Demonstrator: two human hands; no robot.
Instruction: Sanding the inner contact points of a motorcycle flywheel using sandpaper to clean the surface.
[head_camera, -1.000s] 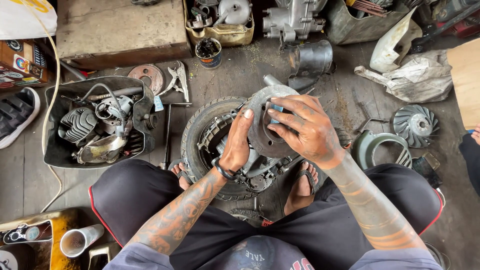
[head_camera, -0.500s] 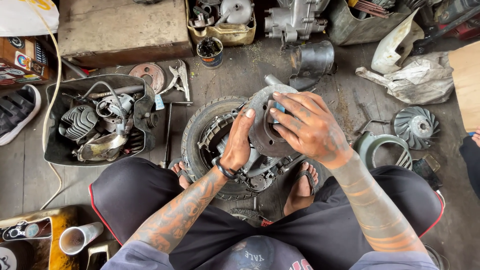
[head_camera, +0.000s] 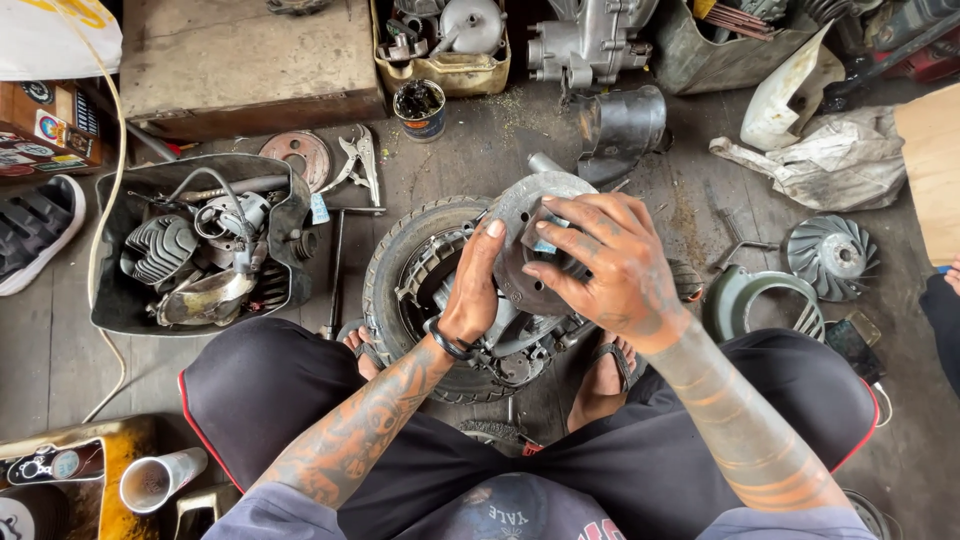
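The left hand (head_camera: 472, 290) presses flat against the left edge of a round grey metal drum (head_camera: 530, 250), thumb up along its rim, so this grip is a wide, open-palmed brace rather than a closed hold. The right hand (head_camera: 605, 265) lies over the top and right of the same drum with its fingers (head_camera: 560, 240) spread and curled onto the face, a wide grip clasping the part. The drum sits between both grips, tilted, on top of a small wheel with a black tyre (head_camera: 400, 290) that lies on the wooden floor (head_camera: 480, 150) between the person's knees; grey engine castings show just under the right grip.

Left of the left grip stands a black tray (head_camera: 115, 310) holding a finned cylinder (head_camera: 160, 250), cables and a shiny cover. Beyond the tray, farther from the grips, lie a rusty disc (head_camera: 297, 155) and locking pliers (head_camera: 362, 160). A long bar tool (head_camera: 337, 265) lies just left of the tyre. Above both grips stand a small dark tin (head_camera: 420, 108) and a black duct piece (head_camera: 622, 125). To the right of the right grip lie a greenish ring cover (head_camera: 765, 300) and a finned fan wheel (head_camera: 832, 255), well apart from the drum
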